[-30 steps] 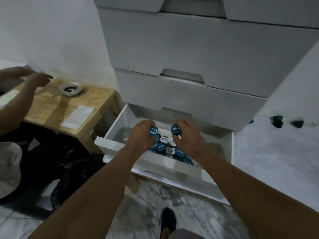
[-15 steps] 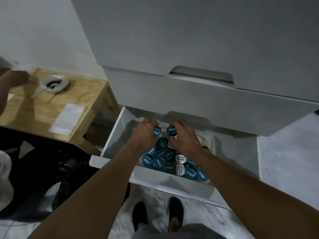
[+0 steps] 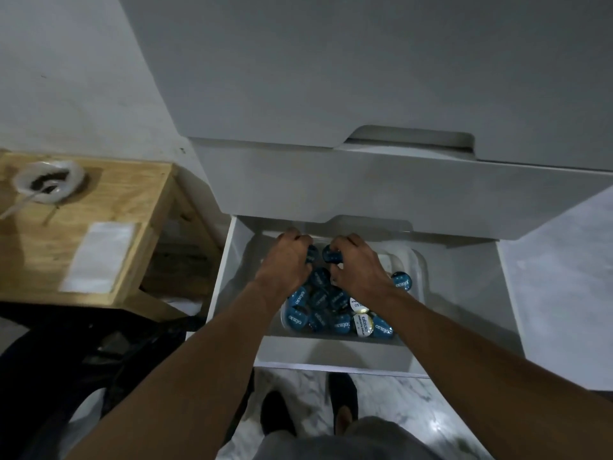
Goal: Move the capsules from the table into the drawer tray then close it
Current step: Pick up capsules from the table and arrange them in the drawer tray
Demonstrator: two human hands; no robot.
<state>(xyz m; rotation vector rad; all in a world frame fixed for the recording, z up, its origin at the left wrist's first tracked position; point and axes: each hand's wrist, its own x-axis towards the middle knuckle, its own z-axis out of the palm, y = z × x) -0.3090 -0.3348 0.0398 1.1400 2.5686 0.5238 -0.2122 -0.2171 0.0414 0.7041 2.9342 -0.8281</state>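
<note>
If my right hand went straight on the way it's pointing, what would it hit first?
Likely the capsule in your left hand, right beside the one your right hand holds; depth is unclear, though.

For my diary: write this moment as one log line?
left hand: holds blue round capsule | right hand: holds second blue capsule | white drawer: open, capsule pile inside

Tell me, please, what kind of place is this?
Probably a home or small office storage corner: a white drawer unit on a marble-patterned floor, its open bottom drawer holding coffee capsules, and a small wooden table beside it.
</note>
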